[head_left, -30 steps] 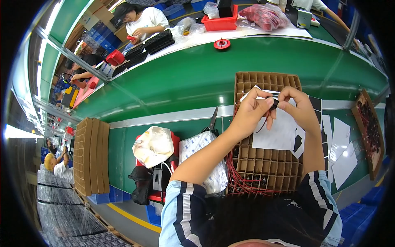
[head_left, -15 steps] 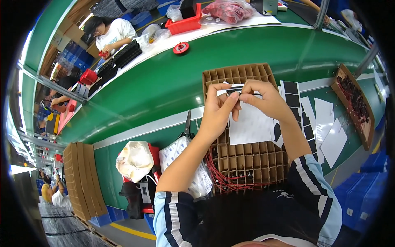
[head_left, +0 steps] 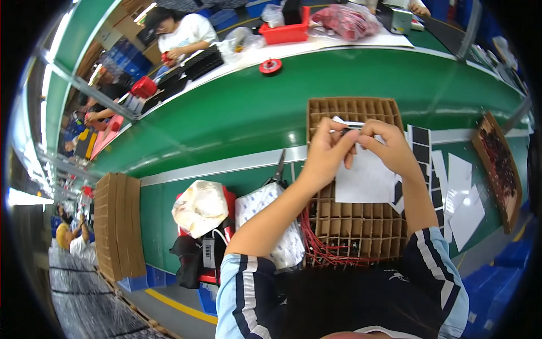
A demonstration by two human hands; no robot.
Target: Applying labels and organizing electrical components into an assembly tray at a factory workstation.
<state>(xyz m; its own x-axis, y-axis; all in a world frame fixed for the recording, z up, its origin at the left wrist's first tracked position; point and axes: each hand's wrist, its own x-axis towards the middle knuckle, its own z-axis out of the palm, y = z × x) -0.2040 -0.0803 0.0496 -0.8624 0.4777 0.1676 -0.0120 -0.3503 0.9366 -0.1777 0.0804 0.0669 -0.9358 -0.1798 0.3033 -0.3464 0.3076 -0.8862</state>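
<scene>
My left hand (head_left: 329,153) and my right hand (head_left: 390,149) meet fingertip to fingertip, both pinched. Between them is something small and dark, mostly hidden by the fingers; I cannot make out what it is. Below the hands, a white sheet (head_left: 364,182) lies across a cardboard divider grid (head_left: 361,229). A dark edge shows at the sheet's top, behind the fingers. Red wires (head_left: 324,248) with dark ends lie over the near-left cells of the grid. Strips of black rectangular pieces on white backing (head_left: 420,148) lie right of my right hand.
Black scissors (head_left: 280,166), a white patterned pack (head_left: 261,212) and a cream bag (head_left: 200,208) lie on the left. At the right are white sheets (head_left: 468,214) and a cardboard tray (head_left: 511,217) of dark parts. A red reel (head_left: 270,66) sits beyond; a co-worker (head_left: 183,34) sits far left.
The whole scene has shifted right in the picture as the head view turned. My hands keep pinching above the sheet, their fingertips now closer together.
</scene>
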